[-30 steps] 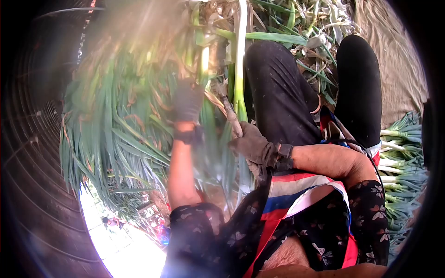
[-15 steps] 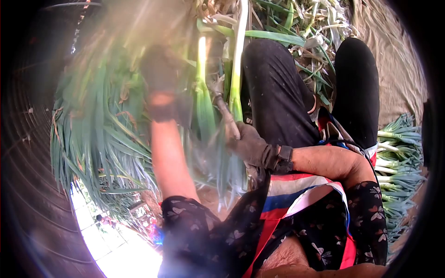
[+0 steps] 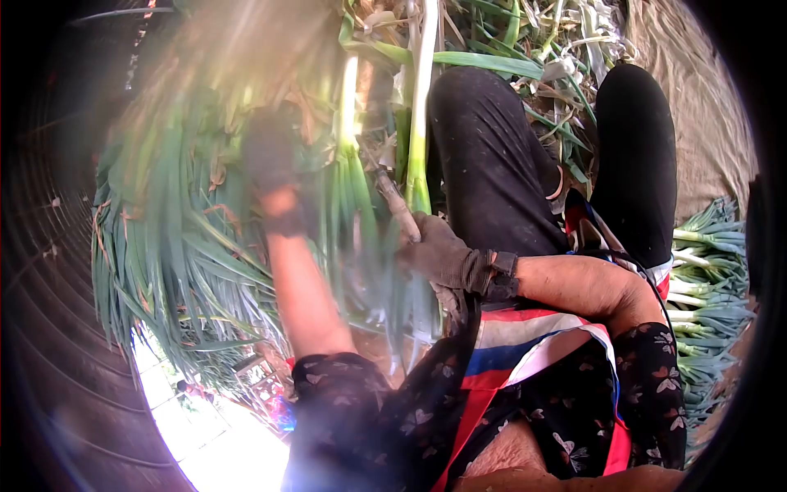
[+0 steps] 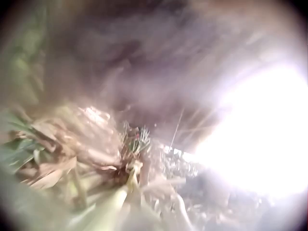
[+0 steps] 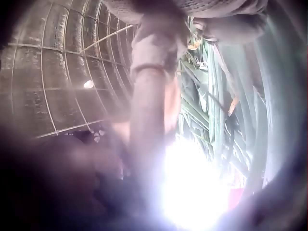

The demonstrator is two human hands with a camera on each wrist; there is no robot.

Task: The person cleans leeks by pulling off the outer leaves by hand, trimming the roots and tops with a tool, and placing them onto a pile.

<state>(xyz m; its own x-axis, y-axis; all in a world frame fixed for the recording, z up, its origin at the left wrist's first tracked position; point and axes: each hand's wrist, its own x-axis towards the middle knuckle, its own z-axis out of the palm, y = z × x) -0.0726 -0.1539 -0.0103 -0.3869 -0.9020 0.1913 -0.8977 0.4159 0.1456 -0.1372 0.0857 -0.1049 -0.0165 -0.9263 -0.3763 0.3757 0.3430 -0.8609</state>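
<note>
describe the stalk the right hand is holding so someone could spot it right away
Start at the black trouser leg in the middle of the head view. Just left of it the gloved right hand grips one scallion stalk. Unlike the blurred green leaves further left, it runs straight up, pale white-green.

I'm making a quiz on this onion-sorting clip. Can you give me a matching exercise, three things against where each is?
Things:
1. right hand
2. left hand
3. laid-out onion pile

Places:
A. by the person's right side, on the ground
B. up among the blurred green leaves
C. gripping a stalk beside the black trouser leg

Pairs: 1-C, 2-B, 3-A
</note>
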